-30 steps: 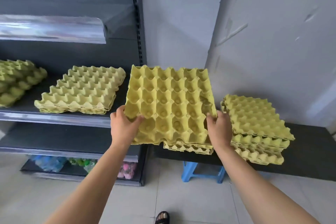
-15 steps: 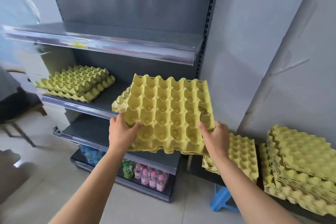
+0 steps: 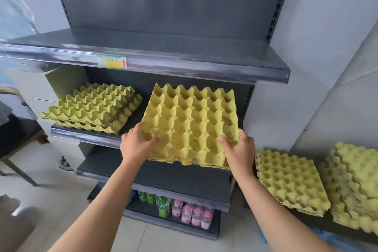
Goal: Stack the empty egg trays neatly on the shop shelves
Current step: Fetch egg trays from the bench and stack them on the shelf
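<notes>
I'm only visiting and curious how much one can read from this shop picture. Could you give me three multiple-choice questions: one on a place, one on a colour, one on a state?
1. Where do the bottles stand?
A. top shelf
B. bottom shelf
C. floor

2. What colour are the held trays?
A. blue
B. white
C. yellow

3. What is the left hand doing?
A. hanging free
B. gripping the held trays
C. touching the bottles

Answers:
1 B: they stand in a row on the lowest board.
2 C: yellow, like the stack beside them.
3 B: its thumb lies on top at the near left corner, as the right hand does on the right.
</notes>
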